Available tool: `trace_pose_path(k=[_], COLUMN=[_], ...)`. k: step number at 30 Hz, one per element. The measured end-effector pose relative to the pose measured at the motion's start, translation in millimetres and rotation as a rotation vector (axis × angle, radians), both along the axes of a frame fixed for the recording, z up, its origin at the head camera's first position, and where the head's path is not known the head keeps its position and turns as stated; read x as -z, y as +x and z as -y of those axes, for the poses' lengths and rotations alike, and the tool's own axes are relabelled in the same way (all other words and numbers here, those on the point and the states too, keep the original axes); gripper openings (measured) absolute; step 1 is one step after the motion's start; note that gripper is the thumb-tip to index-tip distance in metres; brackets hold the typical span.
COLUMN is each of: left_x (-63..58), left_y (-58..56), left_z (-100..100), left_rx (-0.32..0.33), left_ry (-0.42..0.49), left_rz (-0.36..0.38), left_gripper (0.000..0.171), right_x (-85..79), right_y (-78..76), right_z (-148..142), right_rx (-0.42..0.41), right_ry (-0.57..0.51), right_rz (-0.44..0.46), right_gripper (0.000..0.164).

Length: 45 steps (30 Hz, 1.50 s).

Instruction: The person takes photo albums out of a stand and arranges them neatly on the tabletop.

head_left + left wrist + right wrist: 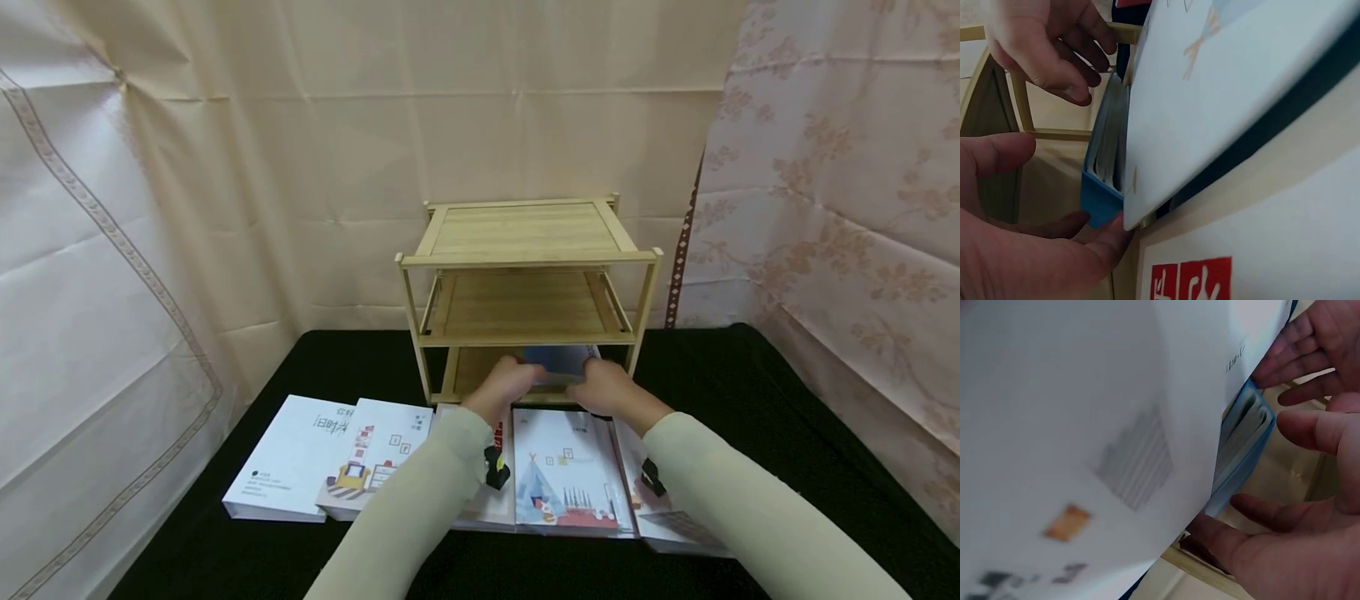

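A blue photo album or binder with pale pages (561, 358) lies on the bottom shelf of a small wooden rack (536, 304). At its left side is my left hand (512, 385); the fingertips (1113, 237) reach the album's near corner, while the thumb stands apart from it. My right hand (603, 387) is at the opposite side, fingers (1219, 540) extended by the album's lower edge and the thumb near its corner. Neither hand is seen curled around it. White covers hide part of the album in both wrist views.
Several white illustrated binders or books lie in a row before the rack: a plain one (288, 458) at far left, one with a yellow armchair (375, 454), one with a blue tent (566, 475). A dark cloth (720, 433) covers the table; curtains (337, 167) hang behind.
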<state>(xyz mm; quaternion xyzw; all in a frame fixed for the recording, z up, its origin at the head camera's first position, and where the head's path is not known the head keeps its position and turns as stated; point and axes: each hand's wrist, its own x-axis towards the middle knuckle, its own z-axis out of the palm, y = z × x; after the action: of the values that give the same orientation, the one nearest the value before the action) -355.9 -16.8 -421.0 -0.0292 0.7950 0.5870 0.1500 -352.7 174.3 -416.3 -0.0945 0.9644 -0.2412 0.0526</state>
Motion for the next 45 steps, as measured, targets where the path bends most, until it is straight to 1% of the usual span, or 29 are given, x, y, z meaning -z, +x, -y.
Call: trace_pose_path(k=[2,5,8,11,14,20,26,29,30,32,34,36,37,38,39,41,45], left_x=[0.2,-1.2,-3.1,-3.9,-3.3,-2.8,-4.7,-4.2,-3.7,-2.2,-1.7,-2.2,-2.8,-3.6,-4.4,-6.0,-7.9], left_y=[-1.4,-2.9,-4.8,-6.8,-8.5,-9.6,-7.5,-6.0,-5.9,-6.4,-7.1,-7.9,-8.1,-8.0,-7.8,-7.4,-8.1], left_z=[-1.1,-2.9,-4.4,-5.9,-7.4,-8.3,-6.7,-4.7,-3.7,-1.3,1.0,2.3,2.5,2.6,2.4,2.1,2.7], left_rx=[0.006,0.008,-0.006,-0.02,-0.019,-0.03,-0.038,-0.038,-0.037,-0.037,-0.051,-0.069,-0.079,-0.088,-0.095,-0.097,-0.095], left_ry=[-0.001,-0.007,-0.019,-0.022,-0.022,-0.022,-0.013,-0.004,-0.005,-0.008,-0.013,-0.014,-0.011,-0.008,-0.003,0.001,-0.005], left_rz=[0.001,0.001,-0.004,-0.004,0.002,0.004,0.02,0.025,0.027,0.03,0.042,0.054,0.056,0.057,0.06,0.057,0.052], left_gripper=[0.076,0.073,0.073,0.072,0.07,0.067,0.074,0.075,0.075,0.074,0.072,0.069,0.068,0.067,0.066,0.066,0.063], right_x=[-0.8,-2.4,-3.1,-2.7,-2.7,-5.0,-6.9,-9.1,-9.4,-9.8,-9.5,-9.2,-9.1,-9.2,-9.0,-9.3,-10.9], right_y=[-2.7,-6.6,-10.2,-12.1,-11.8,-8.5,-7.1,-6.1,-5.8,-5.6,-5.4,-5.3,-5.5,-5.4,-5.4,-5.6,-5.1], right_z=[-0.7,-1.4,-1.3,-0.2,1.8,7.0,8.7,7.8,7.3,6.8,7.0,7.2,7.3,7.4,7.6,7.4,6.2], right_rx=[0.004,0.016,0.031,0.04,0.049,0.059,0.076,0.094,0.101,0.12,0.137,0.157,0.167,0.175,0.182,0.193,0.194], right_ry=[-0.009,-0.035,-0.06,-0.067,-0.071,-0.106,-0.164,-0.205,-0.219,-0.233,-0.255,-0.281,-0.29,-0.303,-0.312,-0.323,-0.346], right_rz=[0.024,0.06,0.086,0.093,0.096,0.071,0.078,0.095,0.103,0.119,0.128,0.133,0.138,0.138,0.142,0.144,0.154], right_gripper=[0.049,0.041,0.033,0.029,0.032,0.054,0.059,0.058,0.054,0.04,0.033,0.032,0.035,0.043,0.047,0.051,0.043])
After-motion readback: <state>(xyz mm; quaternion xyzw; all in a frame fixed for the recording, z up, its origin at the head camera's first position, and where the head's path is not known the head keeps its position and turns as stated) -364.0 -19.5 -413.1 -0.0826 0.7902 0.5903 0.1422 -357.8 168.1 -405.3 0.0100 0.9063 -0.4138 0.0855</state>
